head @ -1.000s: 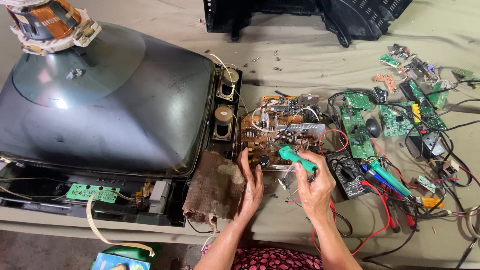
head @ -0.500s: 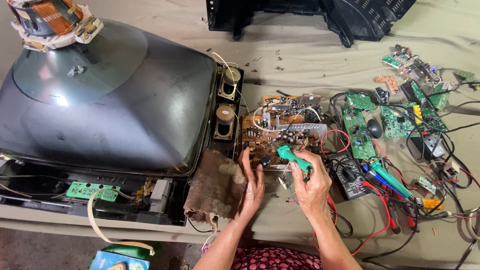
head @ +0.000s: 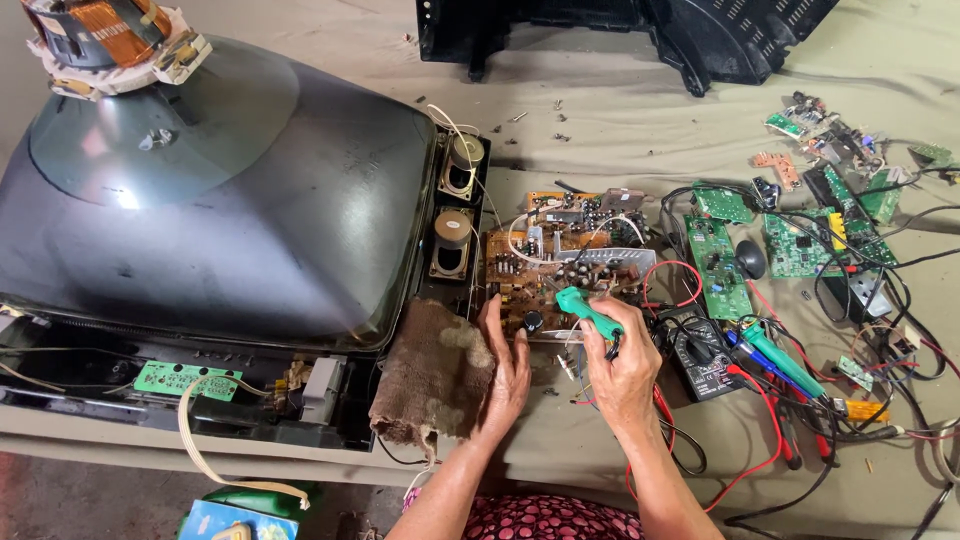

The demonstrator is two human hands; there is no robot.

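A grey-green cloth covers the work surface (head: 640,130), with a black plastic housing (head: 620,35) at its far edge. In the head view, the right hand (head: 620,370) is closed around a green-handled soldering tool (head: 588,310), whose handle angles up and away from the fist toward the brown circuit board (head: 565,260); the working tip is hidden by the fingers, so contact with the board cannot be told. The left hand (head: 505,365) lies flat and open just beside that grip, fingers touching the board's near edge and the palm's outer side against a brown rag (head: 432,375). Beyond the rag sits the large dark picture tube (head: 220,200) with two small speakers (head: 455,205) at its side. On the far side of the gripping hand lie a black multimeter (head: 700,350), red leads (head: 770,400) and several green boards (head: 790,240). The step looks like work on a joint at the board's near edge; any move there calls for the flat hand to steady the board while the tool tip is brought in carefully.
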